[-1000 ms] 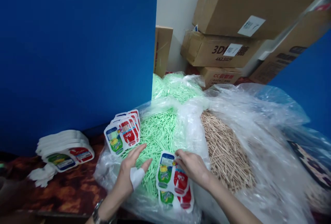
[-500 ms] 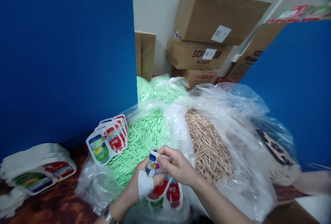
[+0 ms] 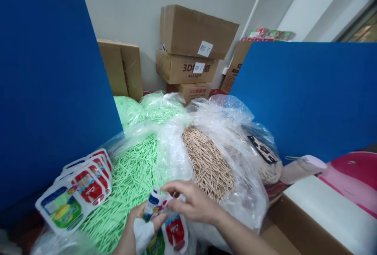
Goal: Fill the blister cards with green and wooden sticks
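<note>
My left hand (image 3: 134, 217) is closed round a printed candy pouch (image 3: 153, 204), its thumb across the front. Something white (image 3: 143, 233) wraps the base of that thumb. My right hand (image 3: 196, 204) pinches the same pouch from the right, at its upper edge. The pouch is bent, blue and white with a small colourful logo; the fingers hide part of it. Just below the hands are red and green cola-print pouches (image 3: 176, 233), partly hidden. Behind the hands are a heap of pale green sticks (image 3: 135, 172) and a heap of tan sticks (image 3: 207, 163), both in clear plastic bags.
A fanned stack of printed pouches (image 3: 69, 208) lies on the green sticks at left. Blue partitions (image 3: 53, 90) stand on both sides. Cardboard boxes (image 3: 191, 68) are stacked at the back. An open carton (image 3: 294, 223), a pale cylinder (image 3: 303, 168) and a pink basin (image 3: 353, 176) are at right.
The view has turned right, so everything appears further left and the carton and pink basin show. Both hands stay on the pouch; my right index finger now reaches over its top.
</note>
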`<state>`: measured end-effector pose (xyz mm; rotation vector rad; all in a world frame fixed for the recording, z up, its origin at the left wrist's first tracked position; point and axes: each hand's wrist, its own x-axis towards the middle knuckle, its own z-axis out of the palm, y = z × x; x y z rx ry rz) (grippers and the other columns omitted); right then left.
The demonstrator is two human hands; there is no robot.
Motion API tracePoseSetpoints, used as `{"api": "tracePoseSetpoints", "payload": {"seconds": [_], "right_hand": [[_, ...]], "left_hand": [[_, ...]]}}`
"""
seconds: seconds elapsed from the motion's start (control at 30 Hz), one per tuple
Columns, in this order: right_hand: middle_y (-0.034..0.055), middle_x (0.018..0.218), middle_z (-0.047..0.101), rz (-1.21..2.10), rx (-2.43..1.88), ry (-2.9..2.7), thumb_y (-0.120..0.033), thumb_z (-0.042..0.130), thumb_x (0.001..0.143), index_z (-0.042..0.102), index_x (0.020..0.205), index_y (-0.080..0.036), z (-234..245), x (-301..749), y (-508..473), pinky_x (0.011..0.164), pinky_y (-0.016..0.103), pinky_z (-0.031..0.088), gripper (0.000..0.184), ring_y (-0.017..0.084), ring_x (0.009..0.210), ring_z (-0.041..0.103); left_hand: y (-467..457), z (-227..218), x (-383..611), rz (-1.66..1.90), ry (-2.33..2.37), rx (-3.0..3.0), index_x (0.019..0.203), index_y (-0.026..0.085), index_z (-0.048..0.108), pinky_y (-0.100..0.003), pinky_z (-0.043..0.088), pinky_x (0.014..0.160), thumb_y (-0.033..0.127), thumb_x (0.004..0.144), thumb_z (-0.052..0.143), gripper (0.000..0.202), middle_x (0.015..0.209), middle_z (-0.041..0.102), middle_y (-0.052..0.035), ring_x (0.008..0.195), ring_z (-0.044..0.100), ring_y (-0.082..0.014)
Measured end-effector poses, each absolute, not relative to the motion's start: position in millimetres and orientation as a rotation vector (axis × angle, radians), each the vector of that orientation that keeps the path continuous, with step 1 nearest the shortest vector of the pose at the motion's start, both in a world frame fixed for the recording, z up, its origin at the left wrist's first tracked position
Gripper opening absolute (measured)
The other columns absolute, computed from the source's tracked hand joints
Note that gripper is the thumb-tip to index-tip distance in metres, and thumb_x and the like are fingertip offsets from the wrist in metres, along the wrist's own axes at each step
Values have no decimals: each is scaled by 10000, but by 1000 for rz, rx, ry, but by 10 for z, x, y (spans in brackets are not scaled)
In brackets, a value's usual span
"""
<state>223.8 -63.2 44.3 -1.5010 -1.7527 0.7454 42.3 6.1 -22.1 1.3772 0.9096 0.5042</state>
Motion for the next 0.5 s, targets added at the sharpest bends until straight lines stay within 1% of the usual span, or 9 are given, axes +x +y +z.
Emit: {"api": "tracePoseSetpoints", "payload": {"seconds": [0.03, 0.07, 0.13, 0.17, 0.23, 0.3, 0.37, 0.43, 0.5], "right_hand": [[43, 1037, 666, 754, -1589, -1667, -301, 468, 929, 536, 1210, -236, 429, 2404, -652, 699, 249, 477, 297, 148, 882, 620], [50, 1038, 668, 665, -1734, -1563, -302, 417, 949, 528, 1220, -231, 401, 2594, -666, 713, 269, 484, 301, 156, 885, 623], [69, 1059, 660, 411, -2149, -1487, -280, 311, 975, 541, 1204, -204, 309, 2994, -683, 735, 278, 479, 334, 160, 878, 620], [62, 1059, 660, 303, -2384, -1534, -264, 279, 975, 564, 1171, -208, 250, 3175, -688, 771, 275, 467, 350, 159, 901, 614], [92, 963, 677, 277, -2552, -1539, -269, 366, 937, 647, 999, -168, 126, 3440, -694, 791, 316, 453, 304, 208, 891, 616], [124, 921, 675, 302, -2657, -1560, -309, 521, 849, 675, 879, -148, 11, 3551, -686, 772, 349, 454, 225, 260, 903, 611], [156, 985, 659, 300, -2751, -1577, -324, 617, 761, 682, 875, -142, -79, 3546, -654, 758, 366, 457, 224, 303, 976, 584], [165, 1046, 642, 293, -2828, -1589, -288, 626, 735, 684, 920, -150, -135, 3498, -599, 768, 369, 456, 238, 308, 1034, 561], [159, 1049, 644, 311, -2884, -1606, -231, 602, 739, 688, 943, -157, -161, 3458, -529, 785, 369, 457, 233, 290, 1035, 569]], "left_hand": [[53, -233, 427, 534, 957, 1371, 595, 153, 634, -234, 435, 477, 351, 560, 781, 249, 519, 615, 3, 477, 528, -152], [41, -241, 428, 569, 1000, 1356, 595, 155, 654, -250, 463, 489, 366, 548, 779, 250, 521, 649, -12, 485, 567, -175], [7, -248, 429, 640, 1052, 1305, 593, 162, 678, -272, 498, 500, 383, 539, 769, 245, 529, 695, -30, 499, 619, -209], [-11, -249, 432, 662, 1058, 1281, 595, 165, 686, -278, 508, 500, 384, 539, 765, 239, 538, 710, -35, 503, 634, -219], [-44, -254, 440, 673, 1057, 1262, 596, 165, 695, -283, 520, 500, 380, 537, 765, 234, 547, 728, -40, 502, 649, -226], [-62, -269, 449, 667, 1054, 1286, 587, 158, 700, -286, 524, 498, 383, 527, 773, 244, 542, 733, -47, 498, 655, -232], [-63, -300, 449, 659, 1055, 1312, 586, 151, 706, -289, 524, 493, 397, 521, 779, 265, 538, 735, -54, 494, 659, -237], [-47, -340, 431, 650, 1062, 1324, 594, 146, 712, -288, 522, 486, 409, 525, 778, 280, 536, 736, -57, 491, 660, -238], [-23, -379, 398, 647, 1073, 1342, 596, 143, 713, -287, 521, 487, 412, 531, 777, 284, 535, 735, -57, 490, 659, -238]]}}
